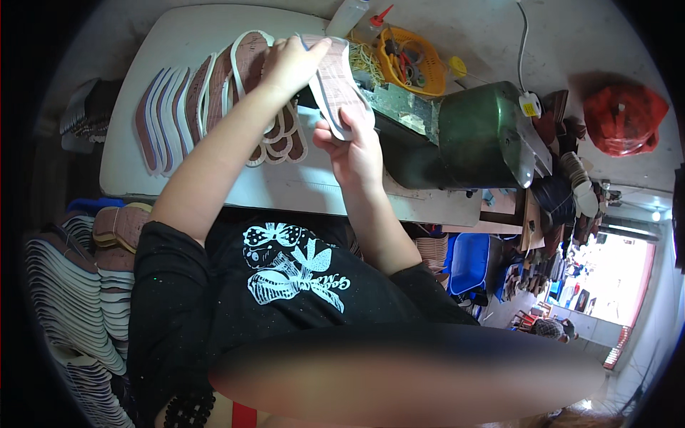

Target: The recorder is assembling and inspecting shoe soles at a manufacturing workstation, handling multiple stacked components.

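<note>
Between my two hands is a shoe insole (332, 77), brown on its face with a pale rim, held tilted above the white table (207, 184). My left hand (291, 65) has the far end, its thumb along the upper edge. Close to the near end, my right hand (355, 151) pinches the insole with the thumb on top and fingers beneath. Left of my hands, a fanned row of insoles (163, 118) lies on the table. More brown insoles (251, 58) overlap beside my left hand, which partly hides them. Several rounded insole ends (285, 146) show below my left wrist.
A dark green machine (478, 135) stands right of my hands. Behind it are an orange basket (430, 75) of tools and a red-nozzled bottle (378, 20). Stacked insoles (71, 299) rise at my left. Blue bins (469, 262) sit lower right; a person (551, 328) is farther off.
</note>
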The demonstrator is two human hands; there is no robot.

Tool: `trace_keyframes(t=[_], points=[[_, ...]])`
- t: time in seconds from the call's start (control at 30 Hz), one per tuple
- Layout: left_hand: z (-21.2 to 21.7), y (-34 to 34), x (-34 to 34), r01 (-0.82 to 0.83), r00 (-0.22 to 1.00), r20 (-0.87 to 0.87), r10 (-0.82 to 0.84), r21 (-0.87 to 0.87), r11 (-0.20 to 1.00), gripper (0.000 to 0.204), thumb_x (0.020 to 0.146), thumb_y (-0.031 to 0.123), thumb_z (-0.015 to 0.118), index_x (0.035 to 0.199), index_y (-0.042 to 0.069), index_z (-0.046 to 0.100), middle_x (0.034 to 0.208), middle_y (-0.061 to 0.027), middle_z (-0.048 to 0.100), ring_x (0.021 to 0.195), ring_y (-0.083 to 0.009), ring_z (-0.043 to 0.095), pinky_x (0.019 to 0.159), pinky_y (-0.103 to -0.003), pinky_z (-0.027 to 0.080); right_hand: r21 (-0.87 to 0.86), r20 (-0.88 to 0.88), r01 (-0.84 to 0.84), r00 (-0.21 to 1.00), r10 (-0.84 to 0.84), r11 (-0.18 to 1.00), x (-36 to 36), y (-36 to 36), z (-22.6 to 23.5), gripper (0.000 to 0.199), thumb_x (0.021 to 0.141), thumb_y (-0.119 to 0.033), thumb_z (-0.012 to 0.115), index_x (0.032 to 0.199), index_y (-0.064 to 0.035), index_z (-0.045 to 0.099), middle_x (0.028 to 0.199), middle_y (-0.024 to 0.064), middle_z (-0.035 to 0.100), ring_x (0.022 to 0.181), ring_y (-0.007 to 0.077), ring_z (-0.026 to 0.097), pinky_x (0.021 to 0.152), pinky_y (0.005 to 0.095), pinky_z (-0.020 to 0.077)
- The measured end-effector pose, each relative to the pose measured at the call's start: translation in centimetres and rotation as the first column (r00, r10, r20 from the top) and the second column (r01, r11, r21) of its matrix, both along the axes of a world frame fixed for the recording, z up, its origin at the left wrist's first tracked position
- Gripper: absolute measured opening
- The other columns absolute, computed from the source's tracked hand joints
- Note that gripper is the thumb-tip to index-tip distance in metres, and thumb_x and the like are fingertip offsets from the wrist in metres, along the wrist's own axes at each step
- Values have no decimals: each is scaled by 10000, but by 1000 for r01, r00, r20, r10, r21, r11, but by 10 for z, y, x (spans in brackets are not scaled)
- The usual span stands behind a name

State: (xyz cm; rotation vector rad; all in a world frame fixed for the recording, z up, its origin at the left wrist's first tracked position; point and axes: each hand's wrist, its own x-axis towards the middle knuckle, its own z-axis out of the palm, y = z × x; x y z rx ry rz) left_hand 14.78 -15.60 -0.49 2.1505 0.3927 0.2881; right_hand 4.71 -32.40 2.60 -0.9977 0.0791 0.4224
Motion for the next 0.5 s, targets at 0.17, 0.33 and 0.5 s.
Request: trace_keyframes(t=[0.17, 0.33, 0.5], points=[[30, 10, 21, 42, 982, 141, -123, 474, 880, 691, 781, 562, 581, 1231, 41, 530, 1380, -210, 384, 1297, -345, 337, 1053, -499, 270, -23, 13, 57, 998, -56, 998, 11, 13, 0, 281, 889, -263, 558, 1093, -74, 517, 826, 98, 667, 662, 162, 657, 648, 299, 523], [71, 32, 42, 898, 423, -223, -878, 230, 374, 411, 709, 387, 744, 1006, 112, 675, 1354, -123, 432, 1315, -293, 289, 1073, -423, 264, -48, 19, 91, 996, -90, 995, 15, 23, 5, 314, 930, -275, 501, 1102, -16, 542, 807, 94, 659, 630, 158, 653, 631, 291, 543], [90, 23, 47, 951, 280, -389, -878, -12, 309, 311, 715, 303, 760, 711, 46, 584, 594, 12, 551, 544, -86, 511, 504, -266, 411, -32, 22, 5, 1000, -4, 999, 18, 13, 5, 359, 950, -316, 477, 1159, -24, 504, 886, 101, 653, 713, 161, 659, 697, 301, 539]])
